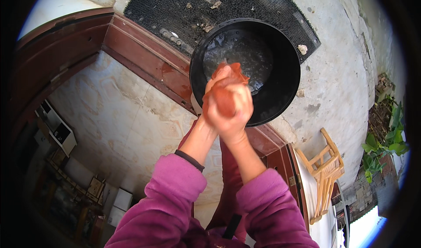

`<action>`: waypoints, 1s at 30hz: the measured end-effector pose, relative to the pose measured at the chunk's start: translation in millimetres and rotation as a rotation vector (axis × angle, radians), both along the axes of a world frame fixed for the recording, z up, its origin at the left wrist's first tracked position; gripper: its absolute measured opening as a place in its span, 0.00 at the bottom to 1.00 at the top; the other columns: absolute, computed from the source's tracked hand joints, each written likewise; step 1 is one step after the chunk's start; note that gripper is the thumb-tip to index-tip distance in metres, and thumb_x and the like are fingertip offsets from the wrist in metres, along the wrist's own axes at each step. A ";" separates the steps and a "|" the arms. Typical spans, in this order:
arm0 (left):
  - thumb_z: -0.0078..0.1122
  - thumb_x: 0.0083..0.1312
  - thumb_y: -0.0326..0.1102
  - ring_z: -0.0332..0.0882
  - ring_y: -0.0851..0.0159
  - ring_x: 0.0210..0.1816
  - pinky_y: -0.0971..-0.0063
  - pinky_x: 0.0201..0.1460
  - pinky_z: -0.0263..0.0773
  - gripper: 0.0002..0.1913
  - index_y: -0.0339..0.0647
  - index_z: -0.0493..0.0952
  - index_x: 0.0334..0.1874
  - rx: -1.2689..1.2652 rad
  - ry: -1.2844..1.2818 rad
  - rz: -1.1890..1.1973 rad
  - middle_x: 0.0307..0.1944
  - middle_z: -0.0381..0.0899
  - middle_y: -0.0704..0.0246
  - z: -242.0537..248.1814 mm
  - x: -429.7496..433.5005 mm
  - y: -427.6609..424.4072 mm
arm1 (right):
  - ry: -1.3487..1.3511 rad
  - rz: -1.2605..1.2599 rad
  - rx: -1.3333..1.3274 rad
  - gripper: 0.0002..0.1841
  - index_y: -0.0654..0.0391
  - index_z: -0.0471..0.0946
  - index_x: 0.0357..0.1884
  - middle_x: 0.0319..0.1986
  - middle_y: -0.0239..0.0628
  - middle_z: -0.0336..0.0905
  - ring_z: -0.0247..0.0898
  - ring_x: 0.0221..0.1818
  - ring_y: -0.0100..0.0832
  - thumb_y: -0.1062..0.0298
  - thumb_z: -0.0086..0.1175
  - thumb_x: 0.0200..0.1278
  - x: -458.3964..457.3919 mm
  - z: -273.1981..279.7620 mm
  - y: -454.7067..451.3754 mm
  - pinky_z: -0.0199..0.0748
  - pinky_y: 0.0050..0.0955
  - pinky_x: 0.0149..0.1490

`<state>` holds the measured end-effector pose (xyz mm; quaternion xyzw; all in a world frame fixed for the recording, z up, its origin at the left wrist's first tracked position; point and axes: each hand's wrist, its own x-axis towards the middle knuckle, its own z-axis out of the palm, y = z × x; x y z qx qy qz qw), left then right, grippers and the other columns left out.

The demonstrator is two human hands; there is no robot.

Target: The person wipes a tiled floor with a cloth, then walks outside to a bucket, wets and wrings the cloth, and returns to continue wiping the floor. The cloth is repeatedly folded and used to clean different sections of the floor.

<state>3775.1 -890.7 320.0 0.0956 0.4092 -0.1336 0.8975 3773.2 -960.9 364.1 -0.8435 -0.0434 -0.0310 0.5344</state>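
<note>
A wet reddish-orange cloth [224, 101] is bunched between my two hands above the near left part of a black bucket [276, 100]. My left hand [218, 77] is behind and to the left, its fingers around part of the cloth, largely hidden. Closed on the cloth nearer to me is my right hand [235, 110], slightly blurred. One end of the cloth sticks out beyond my left hand. Below it, water [238, 57] with a rippled, bubbly surface lies in the bucket.
A black bristly mat [158, 14] lies partly beneath the bucket. A dark red door sill [141, 44] runs beside it on the left. On the right, a wooden chair [329, 162] stands near green plants [394, 143]. Small debris lies on the concrete.
</note>
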 end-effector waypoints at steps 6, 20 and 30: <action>0.53 0.75 0.39 0.82 0.70 0.51 0.74 0.56 0.76 0.15 0.37 0.78 0.55 0.505 0.215 -0.127 0.50 0.83 0.69 0.9 3.5 -20.4 | 0.580 -0.446 0.376 0.12 0.65 0.84 0.37 0.28 0.33 0.84 0.75 0.29 0.20 0.65 0.64 0.58 58.5 -82.8 -26.5 0.76 0.26 0.40; 0.52 0.72 0.55 0.55 0.51 0.76 0.65 0.76 0.52 0.41 0.33 0.52 0.78 0.898 0.299 -0.478 0.75 0.55 0.47 -67.3 -25.8 5.6 | 0.781 0.358 -0.978 0.20 0.54 0.69 0.60 0.52 0.52 0.76 0.74 0.56 0.56 0.62 0.51 0.68 17.8 -242.9 -65.2 0.72 0.50 0.60; 0.54 0.69 0.65 0.49 0.46 0.77 0.42 0.73 0.49 0.47 0.40 0.50 0.79 0.395 0.538 -0.518 0.80 0.45 0.60 -33.2 -12.4 9.3 | 1.158 0.172 0.297 0.10 0.63 0.78 0.44 0.29 0.31 0.78 0.72 0.30 0.20 0.72 0.59 0.61 32.9 -36.7 -87.7 0.71 0.25 0.36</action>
